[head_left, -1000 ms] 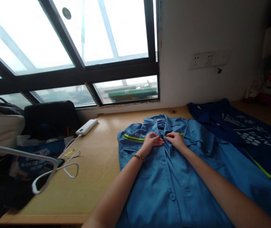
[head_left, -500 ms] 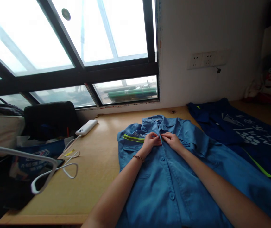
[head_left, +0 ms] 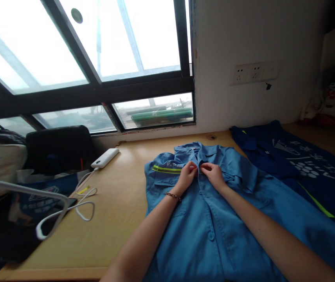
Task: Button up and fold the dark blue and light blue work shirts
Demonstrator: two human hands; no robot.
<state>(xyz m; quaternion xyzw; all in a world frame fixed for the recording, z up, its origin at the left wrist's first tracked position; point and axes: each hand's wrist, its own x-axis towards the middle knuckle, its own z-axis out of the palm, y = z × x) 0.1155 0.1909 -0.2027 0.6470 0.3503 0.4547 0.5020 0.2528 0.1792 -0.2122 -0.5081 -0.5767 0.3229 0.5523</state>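
Note:
A light blue work shirt with a yellow-green stripe lies front up on the wooden table, collar toward the window. My left hand and my right hand meet at the shirt's front placket just below the collar. Both pinch the cloth there, fingers curled together. A beaded bracelet sits on my left wrist. Buttons run down the placket toward me.
A dark blue garment with white print lies to the right of the shirt. A white power bank with a looped white cable lies at the left. A black bag and clutter stand at far left, wall sockets behind.
Both hands have crept a little up the placket toward the collar and closed tighter on the cloth. The view has shifted slightly.

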